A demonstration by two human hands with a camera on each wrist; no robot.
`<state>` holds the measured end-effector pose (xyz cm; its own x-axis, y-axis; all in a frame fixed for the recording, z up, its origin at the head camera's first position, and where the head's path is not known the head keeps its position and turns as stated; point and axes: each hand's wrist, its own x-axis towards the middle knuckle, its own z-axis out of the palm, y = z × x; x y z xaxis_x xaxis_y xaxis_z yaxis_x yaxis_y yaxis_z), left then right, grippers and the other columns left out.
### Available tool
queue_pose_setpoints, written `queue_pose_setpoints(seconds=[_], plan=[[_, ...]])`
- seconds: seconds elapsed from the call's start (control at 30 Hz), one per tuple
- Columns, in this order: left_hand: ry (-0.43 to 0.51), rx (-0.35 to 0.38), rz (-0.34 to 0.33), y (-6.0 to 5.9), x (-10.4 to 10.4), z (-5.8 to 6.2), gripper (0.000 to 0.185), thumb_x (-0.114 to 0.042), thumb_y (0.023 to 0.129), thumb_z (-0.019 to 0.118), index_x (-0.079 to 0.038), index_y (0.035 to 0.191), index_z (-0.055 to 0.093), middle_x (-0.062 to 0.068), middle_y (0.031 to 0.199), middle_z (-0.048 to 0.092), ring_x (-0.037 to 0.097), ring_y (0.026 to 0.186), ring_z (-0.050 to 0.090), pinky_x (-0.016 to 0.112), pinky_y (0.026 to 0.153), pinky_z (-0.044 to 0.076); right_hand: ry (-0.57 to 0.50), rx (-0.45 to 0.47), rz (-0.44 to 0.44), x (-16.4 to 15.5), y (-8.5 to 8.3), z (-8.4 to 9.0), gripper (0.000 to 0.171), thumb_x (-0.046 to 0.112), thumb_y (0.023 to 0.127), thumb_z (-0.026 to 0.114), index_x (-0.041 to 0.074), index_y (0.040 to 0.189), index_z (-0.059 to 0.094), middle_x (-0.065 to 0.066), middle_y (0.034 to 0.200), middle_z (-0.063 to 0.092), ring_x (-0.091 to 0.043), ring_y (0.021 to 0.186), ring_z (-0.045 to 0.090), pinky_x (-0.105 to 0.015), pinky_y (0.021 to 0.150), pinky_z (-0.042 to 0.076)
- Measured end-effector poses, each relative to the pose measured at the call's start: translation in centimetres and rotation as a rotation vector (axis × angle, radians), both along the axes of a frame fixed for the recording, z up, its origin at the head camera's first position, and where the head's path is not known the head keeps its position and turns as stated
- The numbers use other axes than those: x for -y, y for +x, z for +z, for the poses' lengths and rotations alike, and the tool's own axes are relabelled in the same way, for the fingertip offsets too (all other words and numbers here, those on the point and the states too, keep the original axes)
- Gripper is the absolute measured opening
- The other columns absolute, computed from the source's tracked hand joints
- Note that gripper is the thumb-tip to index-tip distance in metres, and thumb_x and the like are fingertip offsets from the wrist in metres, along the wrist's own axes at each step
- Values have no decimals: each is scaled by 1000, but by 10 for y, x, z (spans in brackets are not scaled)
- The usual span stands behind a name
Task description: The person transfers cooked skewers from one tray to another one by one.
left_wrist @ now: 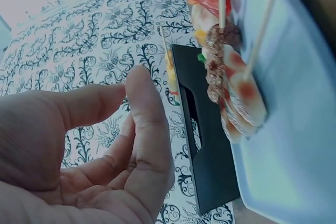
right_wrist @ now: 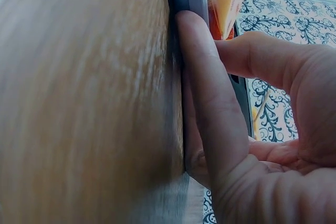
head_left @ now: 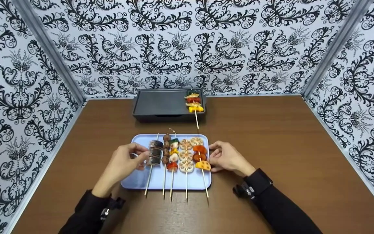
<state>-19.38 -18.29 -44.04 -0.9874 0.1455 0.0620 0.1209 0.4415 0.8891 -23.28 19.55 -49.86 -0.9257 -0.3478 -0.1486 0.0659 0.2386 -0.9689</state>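
The brown desk (head_left: 271, 136) carries everything, with patterned walls (head_left: 187, 42) on three sides. Well beyond both hands sits a dark grill pan (head_left: 161, 105) with one vegetable skewer (head_left: 194, 104) laid across its right end. Between the hands lies the light blue tray (head_left: 138, 183), bearing five skewers side by side. The right hand (head_left: 227, 157) rests against the tray's right edge, fingers loosely curled, one finger (right_wrist: 202, 93) lying flat along the rim; its grip closes on nothing. The left hand (head_left: 122, 164) hovers over the tray's left part, fingers bent and slightly parted, fingertips just beside the leftmost skewer of dark rolls (head_left: 154, 152); whether they touch it cannot be told.
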Motion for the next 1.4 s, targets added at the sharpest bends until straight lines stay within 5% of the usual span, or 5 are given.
queue_pose_setpoints(seconds=[0.43, 0.77, 1.4], plan=[[81, -35, 15, -23, -30, 16, 11, -15, 98, 77, -9, 107, 76, 10, 98, 73, 27, 69, 74, 49, 65, 67, -5, 37, -2, 2, 1, 1, 62, -5, 85, 82, -9, 139, 50, -26, 106, 64, -30, 79, 73, -45, 71, 68], [148, -32, -48, -47, -64, 26, 14, -14, 99, 76, -4, 109, 74, 15, 95, 73, 29, 70, 73, 48, 67, 67, -34, 39, 8, 1, 1, 3, 63, -6, 84, 81, -9, 138, 49, -28, 109, 62, -30, 81, 72, -47, 72, 67], [240, 88, -45, -86, -113, 37, 13, -9, 101, 70, 0, 110, 69, 20, 93, 71, 28, 77, 74, 36, 71, 68, -7, 24, 23, -3, -1, 1, 63, -4, 84, 82, -9, 139, 50, -26, 107, 63, -29, 83, 71, -46, 72, 68]])
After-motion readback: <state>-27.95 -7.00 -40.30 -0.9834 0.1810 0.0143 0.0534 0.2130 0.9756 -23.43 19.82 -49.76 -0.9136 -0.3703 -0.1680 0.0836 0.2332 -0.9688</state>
